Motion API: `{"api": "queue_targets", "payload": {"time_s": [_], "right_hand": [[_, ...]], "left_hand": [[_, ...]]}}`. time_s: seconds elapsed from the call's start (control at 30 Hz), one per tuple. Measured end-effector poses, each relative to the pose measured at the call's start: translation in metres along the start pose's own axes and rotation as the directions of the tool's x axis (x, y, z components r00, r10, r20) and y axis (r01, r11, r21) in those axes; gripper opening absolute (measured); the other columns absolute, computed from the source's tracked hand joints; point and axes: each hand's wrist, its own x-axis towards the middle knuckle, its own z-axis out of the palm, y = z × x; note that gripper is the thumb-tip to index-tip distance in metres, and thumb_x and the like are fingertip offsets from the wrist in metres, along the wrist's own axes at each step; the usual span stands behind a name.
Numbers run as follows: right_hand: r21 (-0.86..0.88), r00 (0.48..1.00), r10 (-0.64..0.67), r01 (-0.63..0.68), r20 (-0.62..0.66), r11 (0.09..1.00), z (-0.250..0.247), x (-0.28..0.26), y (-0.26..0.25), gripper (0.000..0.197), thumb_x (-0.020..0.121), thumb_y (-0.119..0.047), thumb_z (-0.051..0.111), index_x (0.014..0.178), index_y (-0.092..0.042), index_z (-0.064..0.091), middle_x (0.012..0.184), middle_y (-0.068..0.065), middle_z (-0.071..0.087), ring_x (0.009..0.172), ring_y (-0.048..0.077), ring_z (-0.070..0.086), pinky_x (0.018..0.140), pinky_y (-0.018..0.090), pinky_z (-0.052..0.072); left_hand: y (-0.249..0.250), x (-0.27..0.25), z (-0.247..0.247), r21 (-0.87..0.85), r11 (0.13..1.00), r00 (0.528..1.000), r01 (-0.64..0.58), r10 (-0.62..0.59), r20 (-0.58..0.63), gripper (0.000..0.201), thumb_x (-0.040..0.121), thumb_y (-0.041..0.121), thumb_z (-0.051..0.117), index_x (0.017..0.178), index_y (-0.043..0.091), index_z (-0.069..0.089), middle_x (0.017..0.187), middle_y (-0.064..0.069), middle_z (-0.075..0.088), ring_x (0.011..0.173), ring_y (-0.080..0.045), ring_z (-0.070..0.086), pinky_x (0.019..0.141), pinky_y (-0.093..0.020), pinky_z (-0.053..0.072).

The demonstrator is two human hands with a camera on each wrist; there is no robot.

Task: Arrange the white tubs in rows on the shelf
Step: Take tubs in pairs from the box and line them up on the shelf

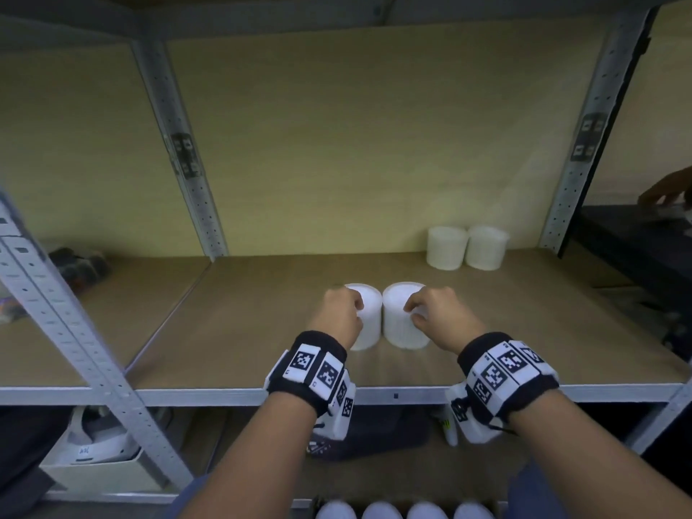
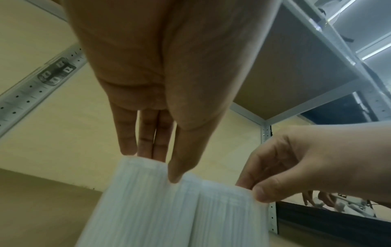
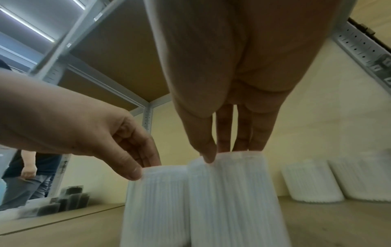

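Two white ribbed tubs stand side by side, touching, at the middle of the wooden shelf (image 1: 239,331). My left hand (image 1: 354,312) pinches the rim of the left tub (image 1: 369,324) between thumb and fingers, and the left wrist view shows this hand (image 2: 158,165) on that tub (image 2: 137,208). My right hand (image 1: 415,312) pinches the rim of the right tub (image 1: 400,324) in the same way. In the right wrist view this hand (image 3: 224,152) is seen on its tub (image 3: 232,200). Two more tubs (image 1: 447,247) (image 1: 486,249) stand together at the back right.
Perforated metal uprights (image 1: 187,155) (image 1: 584,144) frame the bay, with a board overhead. Dark packets (image 1: 78,265) lie in the left bay. Another person's hand (image 1: 662,192) works at a dark table to the right. Several white tubs (image 1: 382,511) show at the bottom edge.
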Motion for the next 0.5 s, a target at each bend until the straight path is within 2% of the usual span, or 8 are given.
{"api": "queue_targets", "payload": {"time_s": [0.13, 0.33, 0.5], "right_hand": [[0.021, 1.000, 0.015, -0.014, -0.024, 1.000, 0.004, 0.036, 0.006, 0.029, 0.091, -0.011, 0.054, 0.114, -0.017, 0.069, 0.125, 0.004, 0.064, 0.114, 0.021, 0.061, 0.097, 0.030, 0.048], [0.034, 0.998, 0.033, -0.032, -0.047, 0.999, 0.009, 0.089, 0.019, 0.026, 0.091, -0.010, 0.055, 0.113, -0.012, 0.070, 0.122, 0.006, 0.066, 0.111, 0.022, 0.062, 0.093, 0.028, 0.047], [0.054, 0.996, 0.036, -0.032, -0.078, 0.998, 0.015, 0.133, 0.032, 0.027, 0.091, -0.009, 0.054, 0.113, -0.010, 0.070, 0.120, 0.007, 0.068, 0.110, 0.023, 0.063, 0.094, 0.030, 0.048]], "left_hand": [[-0.004, 0.036, 0.004, 0.011, 1.000, 1.000, -0.010, 0.010, -0.011, 0.030, 0.088, 0.002, 0.055, 0.114, 0.011, 0.066, 0.123, -0.011, 0.061, 0.109, -0.026, 0.061, 0.093, -0.033, 0.050], [-0.008, 0.090, 0.012, 0.034, 0.999, 1.000, -0.019, 0.019, -0.015, 0.030, 0.089, 0.004, 0.054, 0.116, 0.012, 0.065, 0.123, -0.010, 0.062, 0.110, -0.026, 0.060, 0.091, -0.031, 0.048], [-0.010, 0.138, 0.019, 0.042, 0.998, 0.999, -0.041, 0.041, -0.017, 0.033, 0.091, 0.001, 0.050, 0.121, 0.009, 0.063, 0.126, -0.013, 0.059, 0.115, -0.027, 0.057, 0.096, -0.031, 0.043]]}}
